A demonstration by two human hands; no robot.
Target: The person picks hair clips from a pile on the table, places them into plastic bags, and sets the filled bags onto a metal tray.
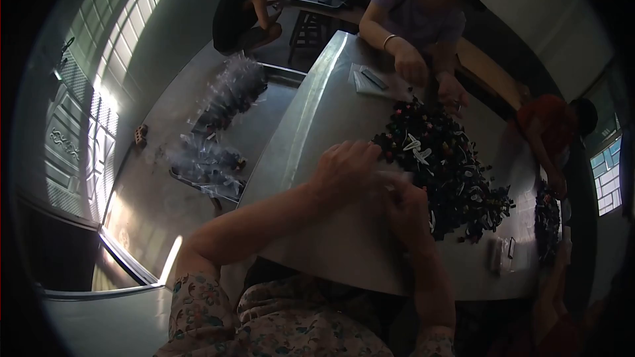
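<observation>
My left hand (345, 166) is closed, fingers curled, just above the table by the left edge of a heap. Close beside it, my right hand (405, 206) is closed with its fingertips pinched together. A pale, blurred sliver (395, 176) shows between the two hands, too smeared to name. The heap (456, 178) is made of small dark pieces with a few reddish bits among them. Several thin white strips (417, 149) lie on top of it. What my fingers hold is hidden or too small to tell.
The metal table (311, 231) bears a clear bag with a dark object (372, 79) and a clear packet (504, 254). Across from me a person (417, 26) works at the heap; another in red (546, 125) is at the right. Clear bags (231, 92) lie in a tray at left.
</observation>
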